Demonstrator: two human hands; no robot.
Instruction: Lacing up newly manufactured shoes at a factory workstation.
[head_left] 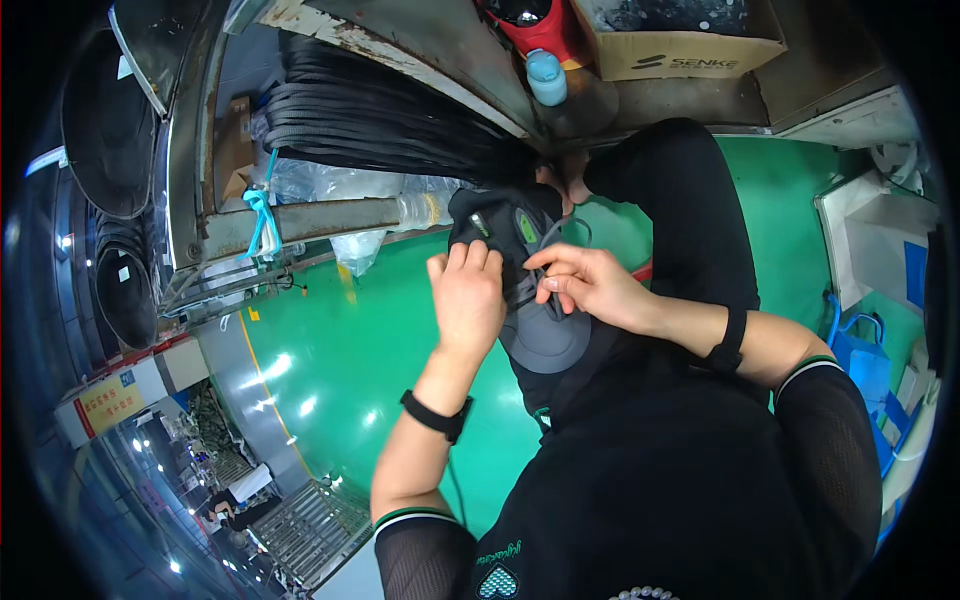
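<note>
On my lap lies a dark shoe (547, 338) with a grey toe, loose grey laces and a green label on its tongue. My left hand (468, 297) holds its left side, the fingers curled over the edge. Over the lacing, my right hand (596, 287) has its thumb and fingers pinched together on a grey shoelace (549, 238). Part of the lace is hidden behind the right fingers. Both wrists carry black bands.
A thick bundle of black cords (380, 112) hangs from a metal rack ahead on the left. On the bench stand a light blue bottle (546, 78) and a cardboard box (690, 55). A blue trolley (860, 365) is at the right, above green floor (350, 390).
</note>
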